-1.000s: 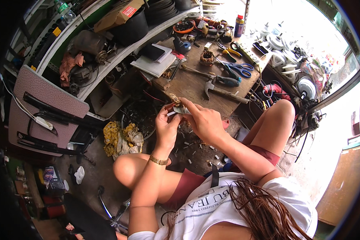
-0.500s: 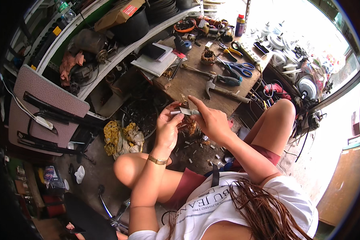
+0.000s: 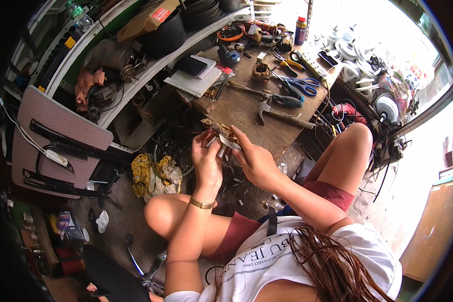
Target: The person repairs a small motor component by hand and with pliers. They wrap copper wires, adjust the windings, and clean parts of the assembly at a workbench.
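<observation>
A brown-gold coil-like part (image 3: 217, 127) with frayed reddish wires is held between my hands, just in front of the workbench's edge. My left hand (image 3: 206, 161), gold watch at the wrist, has its fingers closed round it and some small white pieces. My right hand (image 3: 256, 161) grips a pale flat piece (image 3: 225, 143), perhaps a blade or strip, against the part, its thumb and index finger on it. The exact contact is too small to make out. Below, small white bits (image 3: 240, 201) lie scattered on the floor.
The wooden workbench (image 3: 282, 131) carries a hammer (image 3: 264, 108), scissors (image 3: 307, 88), pliers, notebooks and parts. A shelf (image 3: 131, 85) runs at left above a pink padded board (image 3: 60, 121). A yellow cloth (image 3: 151, 176) lies on the floor. White round parts (image 3: 347, 50) are piled at right.
The brown part has tilted and now shows above my fingers, pointing up to the left. My right hand has shifted slightly down and left since half a second ago.
</observation>
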### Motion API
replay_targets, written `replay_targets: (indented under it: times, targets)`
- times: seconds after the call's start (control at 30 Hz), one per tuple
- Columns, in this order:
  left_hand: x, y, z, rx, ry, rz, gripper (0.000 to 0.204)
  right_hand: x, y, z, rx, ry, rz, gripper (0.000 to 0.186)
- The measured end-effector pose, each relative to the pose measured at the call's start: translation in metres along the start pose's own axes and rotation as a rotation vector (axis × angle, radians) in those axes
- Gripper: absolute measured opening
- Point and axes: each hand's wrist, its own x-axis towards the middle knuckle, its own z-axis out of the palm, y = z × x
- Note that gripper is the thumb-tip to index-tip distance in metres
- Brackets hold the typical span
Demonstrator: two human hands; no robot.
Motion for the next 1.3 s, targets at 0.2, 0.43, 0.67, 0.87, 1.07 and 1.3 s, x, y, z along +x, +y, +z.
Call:
replay_targets:
  times: [0.2,0.43,0.67,0.87,1.07,1.3]
  targets:
    - [0.001,0.006,-0.005,0.056,-0.034,0.002,0.028,-0.001,-0.007,-0.018,-0.165,-0.093,-0.097,0.053]
    - [0.001,0.005,-0.006,0.116,-0.099,0.015,0.025,0.002,0.001,-0.022,-0.208,-0.057,-0.193,0.051]
    - [-0.001,0.001,-0.007,0.042,-0.095,-0.041,0.027,0.0,-0.003,-0.005,-0.274,0.109,-0.178,0.045]
    - [-0.011,-0.021,0.001,0.129,0.047,0.186,0.033,0.006,-0.011,0.006,-0.29,0.156,-0.057,0.034]
    - [0.007,-0.005,-0.002,0.111,-0.074,0.063,0.033,0.031,0.021,-0.004,0.628,-0.161,0.097,0.024]
    - [0.007,0.01,-0.009,0.031,-0.253,-0.091,0.028,0.023,0.016,-0.027,0.948,-0.348,0.338,0.027]
